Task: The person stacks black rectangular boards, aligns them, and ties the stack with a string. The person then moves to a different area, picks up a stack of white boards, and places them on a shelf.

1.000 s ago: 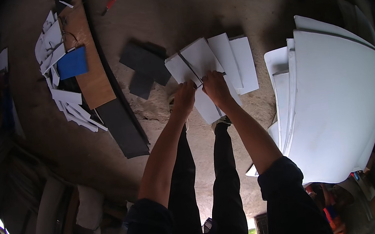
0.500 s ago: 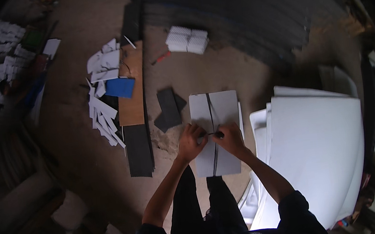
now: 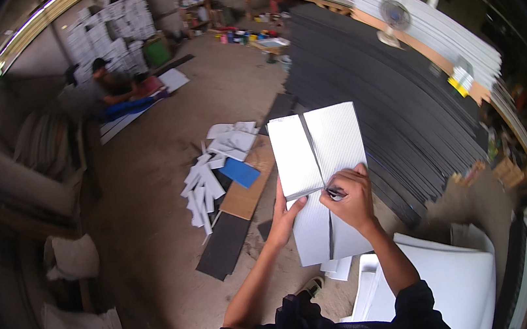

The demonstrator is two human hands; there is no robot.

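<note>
Up in front of me is a bundle of white corrugated plastic sheets point(image 3: 288, 155), with a black strap point(image 3: 308, 134) running lengthwise round it. My left hand point(image 3: 282, 223) grips the bundle's left edge, its thumb on the face and the fingers along the side. At the middle of the face, my right hand point(image 3: 350, 198) is closed with thumb and fingertips pinched on the black strap, where a small dark loop or knot shows. The fingertips partly hide that spot.
White offcuts point(image 3: 202, 184), a blue piece point(image 3: 239, 172) and a brown board point(image 3: 248, 196) lie on the floor at left. Large white sheets point(image 3: 449, 280) are at lower right, stacked dark strips point(image 3: 379, 91) beyond. A seated person point(image 3: 110, 84) works at far left; a fan point(image 3: 395, 15) stands at the back.
The bundle has come up off the floor, tilted in my hands. My left hand has shifted from the strap to the bundle's edge. My view has swung upward, showing more of the room.
</note>
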